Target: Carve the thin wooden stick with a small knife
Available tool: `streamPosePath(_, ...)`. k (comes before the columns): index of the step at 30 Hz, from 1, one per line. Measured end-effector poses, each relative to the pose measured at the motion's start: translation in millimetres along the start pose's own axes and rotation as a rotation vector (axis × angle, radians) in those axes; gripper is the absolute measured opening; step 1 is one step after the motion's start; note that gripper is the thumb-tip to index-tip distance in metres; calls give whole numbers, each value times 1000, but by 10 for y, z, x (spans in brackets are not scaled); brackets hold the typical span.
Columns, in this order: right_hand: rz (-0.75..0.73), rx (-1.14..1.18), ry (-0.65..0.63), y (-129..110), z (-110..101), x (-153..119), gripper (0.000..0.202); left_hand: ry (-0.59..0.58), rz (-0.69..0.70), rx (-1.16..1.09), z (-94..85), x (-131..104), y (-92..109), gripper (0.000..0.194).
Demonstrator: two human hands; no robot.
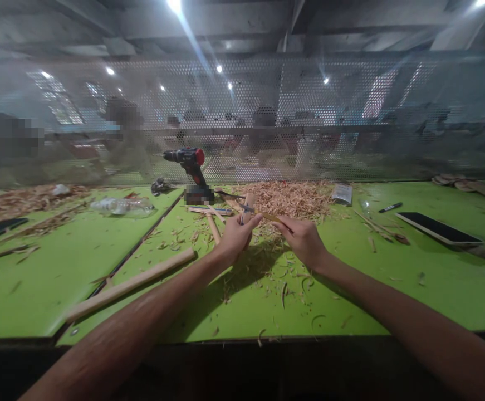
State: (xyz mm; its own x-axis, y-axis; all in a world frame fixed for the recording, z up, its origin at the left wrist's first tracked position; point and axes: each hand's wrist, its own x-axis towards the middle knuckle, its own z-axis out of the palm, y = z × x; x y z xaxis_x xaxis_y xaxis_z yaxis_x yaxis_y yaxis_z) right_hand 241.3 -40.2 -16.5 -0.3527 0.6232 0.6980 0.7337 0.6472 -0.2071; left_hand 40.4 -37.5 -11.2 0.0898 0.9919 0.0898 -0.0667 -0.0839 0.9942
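Observation:
My left hand [237, 236] is closed around a pale piece of wood [249, 200], its thumb pointing toward the right hand. A narrow grey, blade-like piece lies across this wood; I cannot tell what it belongs to. Just to the right, my right hand [304, 239] pinches a thin yellowish strip [270, 217] whose other end reaches the left thumb. Whether the strip is a handle or a separate piece is unclear. Both hands are above the green table [351, 301], over scattered wood shavings [296, 199].
Behind the left hand stands a cordless drill [194, 172]. A wooden rod [133, 284] lies at left, with a plastic bottle [121, 206] beyond. A phone [438, 228], a black marker [390, 207] and a small packet [342, 194] are at right. A perforated screen [234, 150] borders the back.

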Motion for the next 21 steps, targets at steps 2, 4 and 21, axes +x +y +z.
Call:
streamPosePath(2,11,8,-3,-10,6,-8,46,19,-11,-7,16,-9,16,57)
streamPosePath(4,17,28,4,-28,18,-17,45,38,-25,-27,27,-12,24,58)
streamPosePath(21,-19,60,-10,58,14,24,51,-72,65,-21,-23,45,-48,58)
